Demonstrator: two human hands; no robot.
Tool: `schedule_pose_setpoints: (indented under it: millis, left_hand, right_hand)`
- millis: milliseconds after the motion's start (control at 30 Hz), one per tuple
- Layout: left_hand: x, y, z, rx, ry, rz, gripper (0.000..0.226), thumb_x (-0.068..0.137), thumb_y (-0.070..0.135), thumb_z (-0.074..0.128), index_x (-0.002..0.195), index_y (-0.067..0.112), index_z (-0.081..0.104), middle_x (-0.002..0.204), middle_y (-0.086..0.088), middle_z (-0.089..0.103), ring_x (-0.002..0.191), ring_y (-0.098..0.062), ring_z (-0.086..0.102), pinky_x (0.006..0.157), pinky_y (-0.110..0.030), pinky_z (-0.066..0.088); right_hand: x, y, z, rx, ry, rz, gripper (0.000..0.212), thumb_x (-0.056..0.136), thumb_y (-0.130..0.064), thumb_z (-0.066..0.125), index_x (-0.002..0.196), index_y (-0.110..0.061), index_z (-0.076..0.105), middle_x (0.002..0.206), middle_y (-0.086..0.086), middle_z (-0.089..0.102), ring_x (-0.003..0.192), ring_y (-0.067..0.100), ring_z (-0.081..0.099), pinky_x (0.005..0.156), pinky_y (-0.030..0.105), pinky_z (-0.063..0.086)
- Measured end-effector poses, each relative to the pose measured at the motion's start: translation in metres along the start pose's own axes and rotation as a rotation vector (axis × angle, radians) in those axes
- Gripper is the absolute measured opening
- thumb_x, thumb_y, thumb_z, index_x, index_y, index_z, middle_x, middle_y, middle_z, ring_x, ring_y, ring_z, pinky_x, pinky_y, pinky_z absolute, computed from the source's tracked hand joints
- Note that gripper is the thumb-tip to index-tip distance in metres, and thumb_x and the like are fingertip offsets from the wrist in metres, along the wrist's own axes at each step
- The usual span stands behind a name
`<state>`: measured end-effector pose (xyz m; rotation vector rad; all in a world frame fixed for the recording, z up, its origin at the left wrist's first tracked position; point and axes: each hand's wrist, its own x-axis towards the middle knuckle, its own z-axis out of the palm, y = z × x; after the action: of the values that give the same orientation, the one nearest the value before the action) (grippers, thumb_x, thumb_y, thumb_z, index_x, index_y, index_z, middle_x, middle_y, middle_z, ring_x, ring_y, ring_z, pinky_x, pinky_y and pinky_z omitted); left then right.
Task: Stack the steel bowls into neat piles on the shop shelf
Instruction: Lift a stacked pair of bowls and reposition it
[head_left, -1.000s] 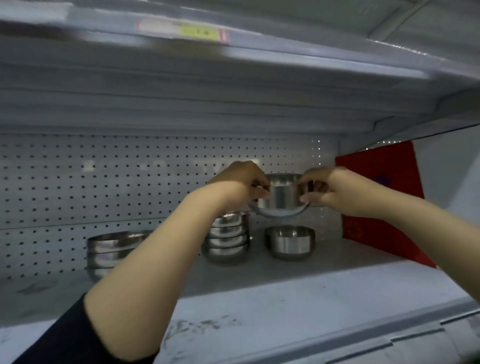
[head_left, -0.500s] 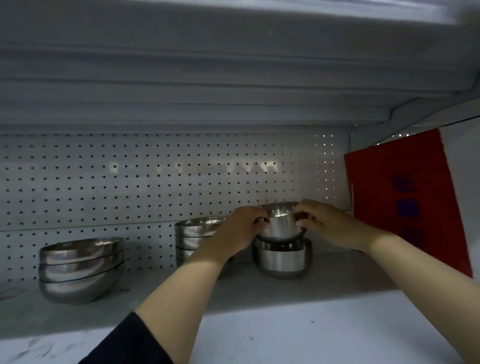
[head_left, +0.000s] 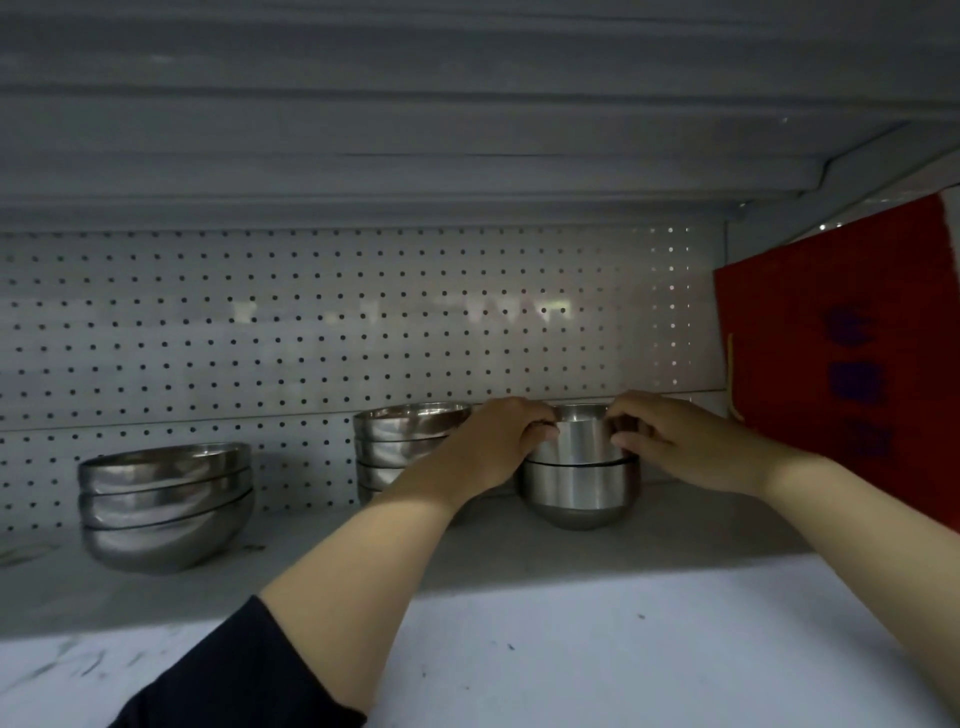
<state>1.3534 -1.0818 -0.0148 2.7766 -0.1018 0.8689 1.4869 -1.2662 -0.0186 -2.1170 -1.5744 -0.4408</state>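
You have both hands on the upper bowl (head_left: 582, 435), one to each side, because a two-sided hold lets you keep its rim level as it seats; your left hand (head_left: 501, 441) curls its fingers over the near-left rim with the thumb pressed against the wall, and your right hand (head_left: 670, 441) pinches the right rim the same way, fingers bent over the top edge; neither hand is spread flat. The bowl sits nested in the lower bowl (head_left: 579, 491), which rests on the shelf (head_left: 519, 561) near the back, just in front of the pegboard (head_left: 311, 338); only a thin dark seam shows between the two rims, so I judge the top one is down or very nearly down, and square rather than tilted. You are placing it here, I think, to start a third pile in line with the middle stack (head_left: 400, 441), just beside your left wrist, and the left stack (head_left: 163, 499), well apart at the far left; both sit along the same back row. The red board (head_left: 841, 364) leans near your right hand, so mind that side when you let go.
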Motion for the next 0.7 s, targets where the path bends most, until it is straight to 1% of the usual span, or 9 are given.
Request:
schedule_pose_setpoints:
  millis: [100, 133, 200, 267, 433, 533, 600, 700]
  left_hand:
    - [-0.001, 0.001, 0.0, -0.009, 0.001, 0.0, 0.026, 0.096, 0.023, 0.045, 0.096, 0.005, 0.064, 0.089, -0.011, 0.065, 0.081, -0.021, 0.058, 0.064, -0.012, 0.038]
    - [-0.001, 0.001, 0.0, -0.009, -0.001, -0.001, 0.026, 0.097, 0.022, 0.045, 0.095, 0.005, 0.064, 0.089, -0.012, 0.064, 0.081, -0.021, 0.057, 0.063, -0.014, 0.038]
    - [-0.001, 0.002, 0.0, -0.011, -0.01, -0.004, 0.027, 0.097, 0.022, 0.044, 0.093, 0.003, 0.063, 0.089, -0.013, 0.064, 0.082, -0.023, 0.058, 0.066, -0.019, 0.039]
    - [-0.003, 0.003, 0.0, -0.02, -0.012, -0.006, 0.028, 0.097, 0.021, 0.044, 0.092, 0.001, 0.062, 0.089, -0.015, 0.064, 0.083, -0.025, 0.058, 0.067, -0.021, 0.039]
    - [-0.003, 0.004, 0.0, -0.016, -0.003, 0.01, 0.028, 0.097, 0.02, 0.044, 0.091, -0.001, 0.062, 0.089, -0.016, 0.063, 0.083, -0.025, 0.057, 0.067, -0.021, 0.037]
    - [-0.004, 0.004, 0.001, -0.021, -0.007, -0.003, 0.029, 0.098, 0.021, 0.043, 0.089, 0.0, 0.061, 0.085, -0.014, 0.061, 0.078, -0.023, 0.056, 0.061, -0.018, 0.036]
    - [-0.007, 0.006, -0.002, -0.019, -0.016, -0.02, 0.029, 0.098, 0.022, 0.042, 0.095, 0.001, 0.062, 0.09, -0.013, 0.061, 0.082, -0.023, 0.057, 0.065, -0.02, 0.038]
    - [-0.012, 0.017, -0.017, 0.008, -0.002, -0.062, 0.027, 0.097, 0.02, 0.043, 0.115, 0.01, 0.061, 0.112, -0.011, 0.058, 0.1, -0.023, 0.055, 0.082, -0.025, 0.039]
  right_hand:
    - [0.0, 0.002, 0.004, 0.014, 0.02, -0.002, 0.004, 0.095, -0.031, 0.05, 0.095, -0.028, 0.053, 0.085, -0.011, 0.054, 0.07, -0.003, 0.049, 0.059, 0.014, 0.037]
    - [0.0, 0.001, 0.005, 0.018, 0.029, -0.007, 0.005, 0.094, -0.032, 0.05, 0.093, -0.028, 0.053, 0.084, -0.011, 0.055, 0.07, -0.003, 0.049, 0.059, 0.014, 0.037]
    - [0.0, 0.0, 0.006, 0.033, 0.049, -0.019, 0.009, 0.093, -0.034, 0.05, 0.092, -0.025, 0.055, 0.082, -0.009, 0.056, 0.069, -0.002, 0.049, 0.059, 0.014, 0.037]
    - [-0.001, -0.001, 0.007, 0.037, 0.063, -0.029, 0.011, 0.093, -0.034, 0.051, 0.092, -0.024, 0.055, 0.082, -0.008, 0.057, 0.069, -0.002, 0.05, 0.059, 0.014, 0.038]
    - [-0.002, -0.003, 0.01, 0.025, 0.083, -0.023, 0.014, 0.093, -0.034, 0.051, 0.089, -0.022, 0.056, 0.077, -0.008, 0.056, 0.067, -0.005, 0.049, 0.06, 0.01, 0.038]
    - [-0.002, -0.004, 0.01, 0.017, 0.071, -0.012, 0.014, 0.093, -0.034, 0.051, 0.09, -0.021, 0.056, 0.08, -0.006, 0.057, 0.068, -0.004, 0.049, 0.062, 0.011, 0.039]
    - [-0.003, -0.005, 0.01, 0.02, 0.075, -0.018, 0.013, 0.093, -0.034, 0.051, 0.091, -0.023, 0.058, 0.082, -0.006, 0.058, 0.07, -0.004, 0.05, 0.064, 0.01, 0.04]
    - [-0.006, -0.011, 0.002, 0.035, 0.166, -0.044, 0.008, 0.088, -0.035, 0.056, 0.091, -0.03, 0.061, 0.088, -0.01, 0.059, 0.077, -0.002, 0.054, 0.066, 0.008, 0.04]
